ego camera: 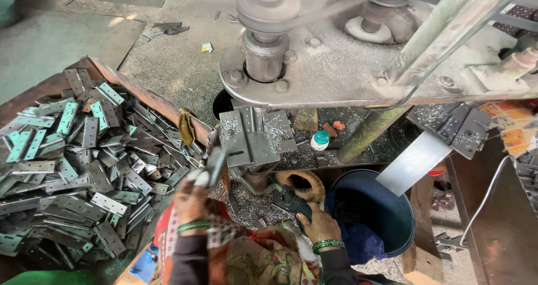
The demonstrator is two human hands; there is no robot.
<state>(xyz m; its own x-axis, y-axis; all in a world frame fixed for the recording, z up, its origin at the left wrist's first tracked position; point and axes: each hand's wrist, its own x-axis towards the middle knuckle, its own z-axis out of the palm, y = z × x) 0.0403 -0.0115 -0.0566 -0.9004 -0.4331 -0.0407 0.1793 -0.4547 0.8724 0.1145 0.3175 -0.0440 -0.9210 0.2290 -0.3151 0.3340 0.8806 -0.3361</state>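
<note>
- Nearest the camera lies a patterned cloth in red, orange and cream, draped over the person's lap at the bottom edge of the view.
- The left hand rises above that cloth, with green bangles on the wrist. Its fingers are closed around a grey metal hinge, which it holds upright just beside the rim of the wooden tray. The hinge is blurred, so its details cannot be read.
- The right hand, also with green bangles, rests low beside the blue bucket. Its fingers curl over a dark rag; how firmly they grip it, I cannot tell.
- To the left, the wooden tray holds a large heap of hinges, grey and pale green, lying in all directions.
- Ahead of the hands, a small metal work plate carries flat hinge leaves side by side, dusted with metal filings.
- Above it stands the machine, with a heavy grey base plate, a spindle and a pulley with a belt on top.
- A small white bottle with a teal cap stands on the shelf just right of the work plate.
- A rusty ring-shaped piece lies between the work plate and the blue bucket.
- More dark hinges lie on the right, under the machine's edge.
</note>
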